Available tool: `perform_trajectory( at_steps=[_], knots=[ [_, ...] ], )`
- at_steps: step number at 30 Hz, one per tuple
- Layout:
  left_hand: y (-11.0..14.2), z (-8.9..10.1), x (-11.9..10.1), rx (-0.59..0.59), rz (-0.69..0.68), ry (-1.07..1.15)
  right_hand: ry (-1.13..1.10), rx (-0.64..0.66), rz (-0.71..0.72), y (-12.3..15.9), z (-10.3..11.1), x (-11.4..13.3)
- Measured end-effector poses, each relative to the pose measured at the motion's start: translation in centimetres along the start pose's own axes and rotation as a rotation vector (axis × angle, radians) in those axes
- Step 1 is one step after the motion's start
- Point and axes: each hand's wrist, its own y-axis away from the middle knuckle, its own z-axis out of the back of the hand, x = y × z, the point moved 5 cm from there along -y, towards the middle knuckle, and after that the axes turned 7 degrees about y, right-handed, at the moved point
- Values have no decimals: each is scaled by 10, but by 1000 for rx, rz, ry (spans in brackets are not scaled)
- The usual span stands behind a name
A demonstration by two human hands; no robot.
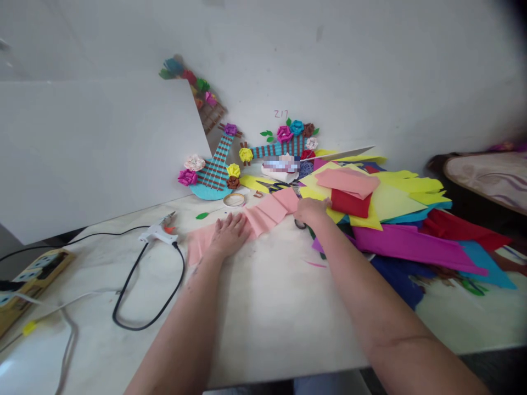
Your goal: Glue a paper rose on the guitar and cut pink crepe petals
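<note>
A salmon-pink paper strip lies across the middle of the frame, matte and thin, ridged with crosswise creases and slanting up to the right. The left hand presses flat on it, fingers spread. The right hand is at its upper-right end; from here I can't tell whether those fingers pinch it.

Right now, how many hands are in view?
2: the left hand lies flat on the pink paper strip, and the right hand is at its right end, near the paper pile. No others show, though some right-hand fingers are hidden.
</note>
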Motion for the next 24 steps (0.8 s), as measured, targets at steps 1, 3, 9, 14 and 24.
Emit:
perform_trajectory(
  at_steps=[1, 3, 9, 14, 24],
  knots=[
    [-1, -1, 1, -7, 1, -2, 11, 5, 20, 0, -3, 2],
    [-2, -2, 1, -16, 2, -3, 9, -1, 56, 0, -7, 5],
    [-1, -3, 1, -10, 3, 2, -30, -41, 9, -1, -8, 7],
    [0, -2, 0, -11, 4, 21, -37, -42, -28, -1, -9, 6],
    [-2, -4, 2, 2, 18, 32, 24, 26, -50, 9, 14, 0]
  ],
)
